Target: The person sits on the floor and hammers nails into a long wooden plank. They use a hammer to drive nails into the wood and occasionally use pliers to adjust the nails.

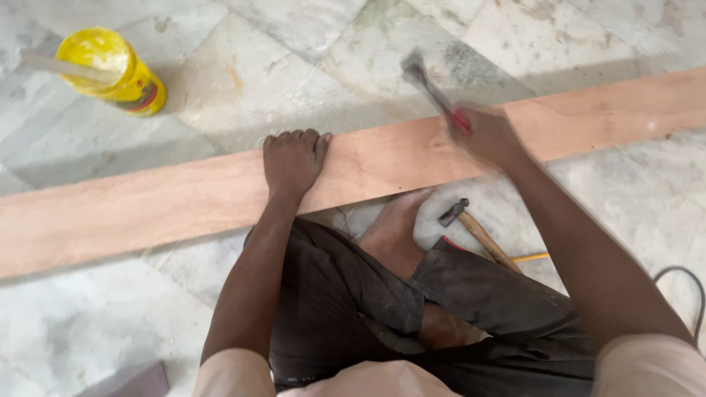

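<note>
A long reddish-brown wooden plank [147, 202] lies slantwise across the marble floor. My left hand [294, 158] presses flat on the plank, fingers curled over its far edge. My right hand [487, 134] is blurred and grips a tool with a red handle and a dark metal head [418, 72], raised above the plank's far edge. My foot [393, 224] rests on the floor just under the plank's near edge.
A yellow plastic bottle [110, 70] with a stick in it lies at the far left. A wooden-handled hammer [474, 231] lies on the floor by my knee, next to a yellow rod. A black cable [687, 283] loops at the right.
</note>
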